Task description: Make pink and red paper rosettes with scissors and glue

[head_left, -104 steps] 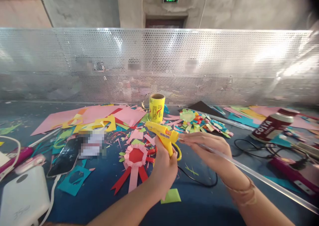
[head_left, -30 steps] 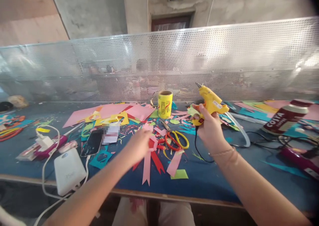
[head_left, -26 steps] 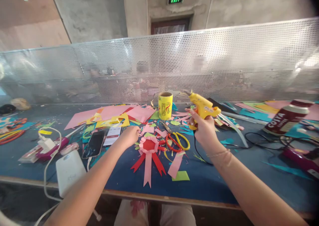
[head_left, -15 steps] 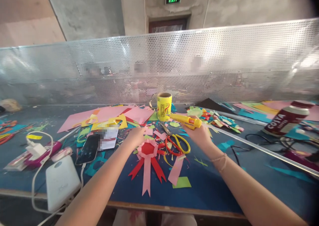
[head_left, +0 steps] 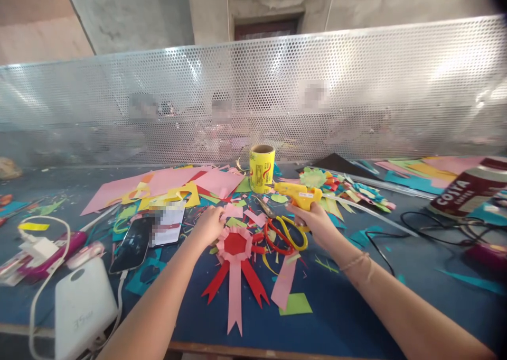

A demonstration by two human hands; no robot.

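My right hand (head_left: 312, 220) is wrapped round the grip of a yellow hot glue gun (head_left: 299, 193), whose nozzle points left, by the yellow tape roll (head_left: 262, 169). Fingers together, my left hand (head_left: 209, 225) pinches the edge of a small piece of pink paper (head_left: 232, 211); the fingertips are partly hidden. Just in front of it lies a paper rosette (head_left: 235, 243) with a red centre, pink pleated rim and pink and red tails. Scissors (head_left: 291, 233) with red and yellow handles lie open-looped between the rosette and my right hand.
Pink paper sheets (head_left: 158, 185), yellow cut-outs and scraps cover the table's back left. A phone (head_left: 134, 246) and a white power bank (head_left: 85, 312) lie left. To the right are black cables (head_left: 420, 228) and a Costa bottle (head_left: 467, 191). A perforated metal screen (head_left: 190, 95) stands behind.
My left hand has drawn back a little to the left, the pink piece shifting slightly with it. The glue gun has turned somewhat in my right hand. The camera has tilted down.
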